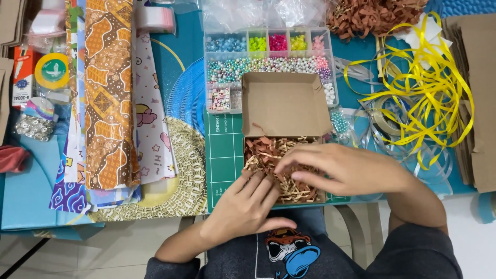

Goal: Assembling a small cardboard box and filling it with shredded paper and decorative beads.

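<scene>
Both hands (289,186) press paper shreds (268,155), seemingly flat.

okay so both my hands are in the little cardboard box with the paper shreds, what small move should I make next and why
Probably press the shredded paper flat toward the box's far edge: it sits bunched under your right hand and left hand, with strands poking over the rim.

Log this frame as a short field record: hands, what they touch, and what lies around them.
left hand: fingers on the shredded paper at the box's near left
right hand: spread flat over the shredded paper
cardboard box: open, lid flap back, on the green cutting mat
shredded paper: brown, fills the box
behind: bead organizer
right: yellow ribbon
left: patterned paper sheets
</scene>
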